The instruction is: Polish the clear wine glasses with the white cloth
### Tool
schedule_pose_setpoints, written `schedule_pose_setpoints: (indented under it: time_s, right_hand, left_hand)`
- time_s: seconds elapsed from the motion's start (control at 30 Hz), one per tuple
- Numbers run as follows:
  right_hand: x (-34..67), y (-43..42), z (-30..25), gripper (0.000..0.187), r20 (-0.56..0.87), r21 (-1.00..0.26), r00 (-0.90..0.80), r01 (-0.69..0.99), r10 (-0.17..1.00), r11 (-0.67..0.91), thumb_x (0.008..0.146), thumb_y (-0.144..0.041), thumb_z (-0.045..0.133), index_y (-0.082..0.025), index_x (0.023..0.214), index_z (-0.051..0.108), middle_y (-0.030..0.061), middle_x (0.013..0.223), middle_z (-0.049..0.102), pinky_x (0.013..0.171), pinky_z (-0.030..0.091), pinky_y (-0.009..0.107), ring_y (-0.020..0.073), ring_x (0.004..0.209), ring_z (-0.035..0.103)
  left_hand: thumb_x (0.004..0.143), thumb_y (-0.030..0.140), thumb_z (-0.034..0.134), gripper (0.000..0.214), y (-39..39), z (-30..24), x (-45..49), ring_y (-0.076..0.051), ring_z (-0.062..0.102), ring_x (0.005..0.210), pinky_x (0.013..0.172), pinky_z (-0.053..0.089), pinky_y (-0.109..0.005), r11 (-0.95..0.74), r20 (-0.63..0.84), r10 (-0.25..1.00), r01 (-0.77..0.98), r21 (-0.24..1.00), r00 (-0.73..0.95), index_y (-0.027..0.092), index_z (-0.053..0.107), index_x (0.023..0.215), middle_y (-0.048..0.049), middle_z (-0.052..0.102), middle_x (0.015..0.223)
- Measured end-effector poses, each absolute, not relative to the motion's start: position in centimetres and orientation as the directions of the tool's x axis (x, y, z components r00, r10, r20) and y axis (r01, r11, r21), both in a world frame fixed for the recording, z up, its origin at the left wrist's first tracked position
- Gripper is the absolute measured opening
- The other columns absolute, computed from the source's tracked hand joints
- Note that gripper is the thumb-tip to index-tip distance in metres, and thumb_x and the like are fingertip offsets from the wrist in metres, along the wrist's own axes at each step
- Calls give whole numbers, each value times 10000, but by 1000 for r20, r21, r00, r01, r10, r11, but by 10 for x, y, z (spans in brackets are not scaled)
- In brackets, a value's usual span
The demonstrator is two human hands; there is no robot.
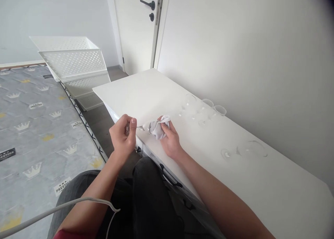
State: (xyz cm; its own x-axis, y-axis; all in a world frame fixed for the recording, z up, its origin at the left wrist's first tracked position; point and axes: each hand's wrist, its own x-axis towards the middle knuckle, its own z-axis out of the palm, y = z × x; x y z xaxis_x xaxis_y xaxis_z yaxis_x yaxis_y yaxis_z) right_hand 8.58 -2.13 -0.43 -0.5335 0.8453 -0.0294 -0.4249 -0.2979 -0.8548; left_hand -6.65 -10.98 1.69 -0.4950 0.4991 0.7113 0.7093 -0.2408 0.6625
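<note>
My left hand is closed around one end of a clear stemmed glass, held roughly sideways above the front edge of the white tabletop. My right hand grips a pale grey-white cloth, bunched against the glass's other end. The cloth and fingers hide part of the glass. To the right, another clear stemmed glass lies or stands apart; its outline is faint. Farther back by the wall, several clear glasses stand close together on the tabletop.
A stack of white perforated baskets stands beyond the table's left end. At left lies a grey mattress with crown prints. Black drawer handles stick out under the table's front edge. A white cable crosses the lower left. Behind is a door.
</note>
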Motion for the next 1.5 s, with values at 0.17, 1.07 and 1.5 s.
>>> schedule_pose_setpoints:
  time_s: [0.17,1.07,1.5]
  right_hand:
    - [91,-23,0,367,13,-884,-595,-383,803,-269,920,-397,726,-298,1266,652,39,1117,640,905,531,326,220,1040,615]
    - [102,-28,11,489,88,-933,-838,-259,539,-250,915,-487,753,-315,1352,618,48,1086,658,844,541,400,252,970,620]
    - [101,-28,11,386,109,-929,-818,-286,564,-234,936,-496,741,-307,1255,634,43,1053,624,837,486,385,240,937,574]
  left_hand:
    - [1043,336,602,300,-110,13,-73,-122,358,508,503,276,-318,-417,823,424,725,547,-377,229,531,771,17,445,615]
    - [1060,500,550,400,-113,11,-84,-136,391,531,517,354,-343,-420,798,392,683,598,-457,241,465,767,12,437,658]
    - [1070,447,566,384,-115,19,-74,-140,412,541,543,336,-344,-364,758,410,670,647,-508,235,494,758,22,432,626]
